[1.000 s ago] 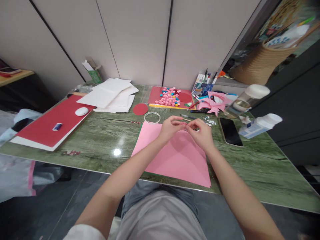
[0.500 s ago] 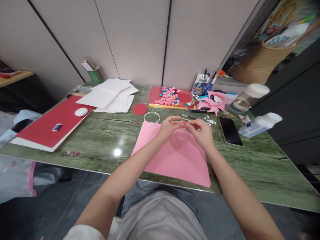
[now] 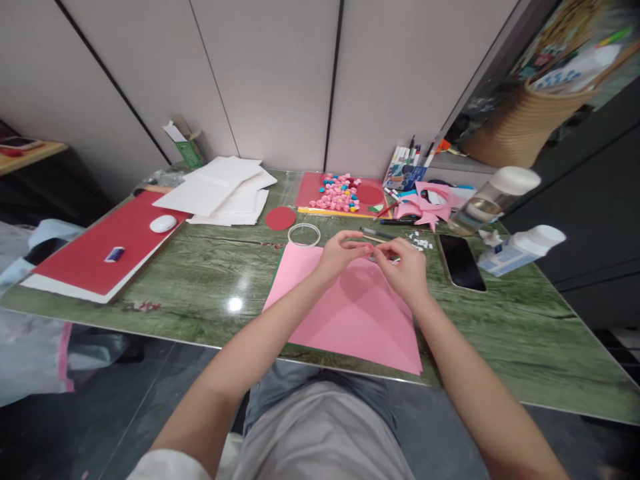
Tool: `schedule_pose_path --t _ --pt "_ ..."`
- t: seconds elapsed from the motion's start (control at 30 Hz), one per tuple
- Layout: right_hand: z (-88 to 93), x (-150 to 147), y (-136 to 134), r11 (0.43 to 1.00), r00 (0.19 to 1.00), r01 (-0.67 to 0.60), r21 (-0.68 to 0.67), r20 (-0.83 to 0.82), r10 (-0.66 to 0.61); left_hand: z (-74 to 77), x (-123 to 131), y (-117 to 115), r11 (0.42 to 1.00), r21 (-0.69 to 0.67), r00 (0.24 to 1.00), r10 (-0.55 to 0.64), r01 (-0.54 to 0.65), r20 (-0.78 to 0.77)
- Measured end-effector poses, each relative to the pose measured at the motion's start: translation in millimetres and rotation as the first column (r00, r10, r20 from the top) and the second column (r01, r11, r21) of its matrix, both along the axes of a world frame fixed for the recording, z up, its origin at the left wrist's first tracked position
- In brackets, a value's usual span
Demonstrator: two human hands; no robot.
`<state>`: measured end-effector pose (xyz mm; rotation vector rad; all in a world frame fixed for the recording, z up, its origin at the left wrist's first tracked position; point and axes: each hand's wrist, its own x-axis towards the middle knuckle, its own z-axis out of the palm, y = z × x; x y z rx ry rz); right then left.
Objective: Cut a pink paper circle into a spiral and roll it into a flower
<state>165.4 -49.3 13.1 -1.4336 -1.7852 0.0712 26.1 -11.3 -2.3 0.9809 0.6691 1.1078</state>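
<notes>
My left hand [image 3: 341, 257] and my right hand [image 3: 406, 268] meet fingertip to fingertip over the far edge of a stack of pink paper sheets [image 3: 345, 313]. Pinched between them is a small pink paper piece [image 3: 371, 248], mostly covered by the fingers. A shadow of the hands falls on the sheets. Just beyond the left hand lies a pale ring [image 3: 303, 245], perhaps a tape roll. Behind the fingers are a pen [image 3: 373, 231] and small white scraps [image 3: 420, 241].
A red folder [image 3: 310, 190] at the back carries many small pink folded pieces [image 3: 337, 197]. To the right lie a phone [image 3: 461, 262], a white bottle [image 3: 525, 250], a clear bottle [image 3: 487, 200] and pink cut-offs [image 3: 425, 203]. White sheets [image 3: 215, 187] and a red board [image 3: 100, 247] are leftward.
The pink paper piece showed as a small loop between the fingertips earlier; less of it shows now. Both hands have stayed in almost the same place.
</notes>
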Motion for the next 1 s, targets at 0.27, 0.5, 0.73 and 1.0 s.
schedule_pose_path --t 0.27,0.5,0.73,1.0 --pt "0.5 0 -1 0.999 0.994 0.015 0.040 0.106 -0.020 9.4 -4 -3 0.999 0.041 0.995 -0.030 0.034 -0.091" --pt "5.1 1 -2 0.995 0.994 -0.090 0.047 0.065 0.087 8.4 -9 3 0.994 -0.025 0.994 -0.103 0.102 -0.029" --pt "13.7 3 -3 0.970 0.969 -0.242 -0.031 -0.051 0.241 10.4 -16 7 0.945 -0.210 0.968 -0.248 0.252 0.046" --pt "15.5 10 0 0.937 0.940 -0.336 -0.095 -0.092 0.328 19.2 -25 7 0.900 -0.191 0.913 -0.406 0.392 -0.038"
